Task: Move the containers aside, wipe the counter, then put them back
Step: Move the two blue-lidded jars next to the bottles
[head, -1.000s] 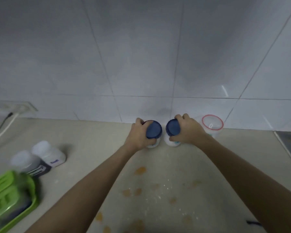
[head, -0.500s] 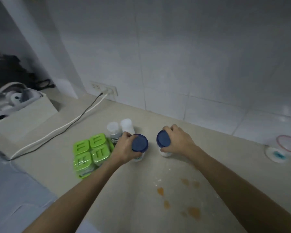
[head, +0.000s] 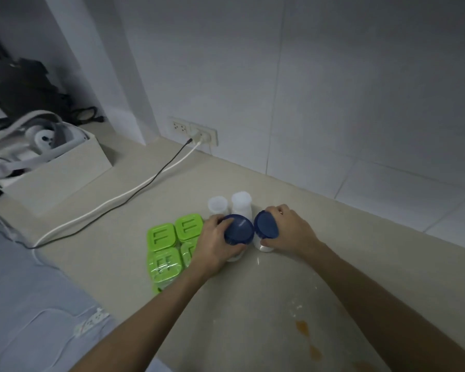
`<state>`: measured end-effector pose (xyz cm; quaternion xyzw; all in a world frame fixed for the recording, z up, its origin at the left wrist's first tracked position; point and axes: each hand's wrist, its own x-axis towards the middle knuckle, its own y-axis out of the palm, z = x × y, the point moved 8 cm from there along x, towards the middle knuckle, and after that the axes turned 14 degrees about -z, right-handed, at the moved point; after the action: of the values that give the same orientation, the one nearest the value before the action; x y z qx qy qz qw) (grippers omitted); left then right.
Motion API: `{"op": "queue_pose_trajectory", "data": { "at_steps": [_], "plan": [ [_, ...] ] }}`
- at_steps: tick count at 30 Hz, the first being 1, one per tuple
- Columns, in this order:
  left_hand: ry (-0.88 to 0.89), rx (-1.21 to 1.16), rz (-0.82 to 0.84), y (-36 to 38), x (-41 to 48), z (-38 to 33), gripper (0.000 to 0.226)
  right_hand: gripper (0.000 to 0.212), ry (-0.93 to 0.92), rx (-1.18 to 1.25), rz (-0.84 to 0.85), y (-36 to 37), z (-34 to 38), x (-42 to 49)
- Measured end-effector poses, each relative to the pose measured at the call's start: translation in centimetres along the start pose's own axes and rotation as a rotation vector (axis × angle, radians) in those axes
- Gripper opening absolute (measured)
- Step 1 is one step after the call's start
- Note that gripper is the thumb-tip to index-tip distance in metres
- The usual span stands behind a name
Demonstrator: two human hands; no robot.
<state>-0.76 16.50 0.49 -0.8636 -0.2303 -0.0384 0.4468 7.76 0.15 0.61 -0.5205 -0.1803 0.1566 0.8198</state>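
While both hands grip, we list: left hand point(head: 215, 244) wrapped around one blue-lidded jar point(head: 239, 231); right hand point(head: 289, 229) around a second jar point(head: 266, 229), touching it at 3 o'clock. White bottles point(head: 240, 204) at 12; green containers point(head: 172, 242) at 9; orange stains point(head: 302, 327) on counter point(head: 253, 318) at 5.

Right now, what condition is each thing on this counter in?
Left blue-lidded jar: lid on, gripped by left hand.
Right blue-lidded jar: lid on, tilted, gripped by right hand.
Two white bottles: capped, upright.
Green-lidded containers: closed, grouped together.
Counter: orange stains, unwiped.
Wall socket: cables plugged in.
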Motion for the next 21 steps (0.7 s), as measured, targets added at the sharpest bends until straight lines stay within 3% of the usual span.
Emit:
{"op": "queue_pose_trajectory", "data": {
  "at_steps": [8, 21],
  "plan": [
    [0.004, -0.096, -0.002, 1.3, 0.5, 0.5, 0.071, 0.069, 0.071, 0.009, 0.004, 1.1, -1.4, 0.6],
    [0.047, -0.013, -0.098, 2.1, -0.1, 1.7, 0.066, 0.074, 0.045, 0.026, -0.02, 2.5, -0.4, 0.4]
  ]
}}
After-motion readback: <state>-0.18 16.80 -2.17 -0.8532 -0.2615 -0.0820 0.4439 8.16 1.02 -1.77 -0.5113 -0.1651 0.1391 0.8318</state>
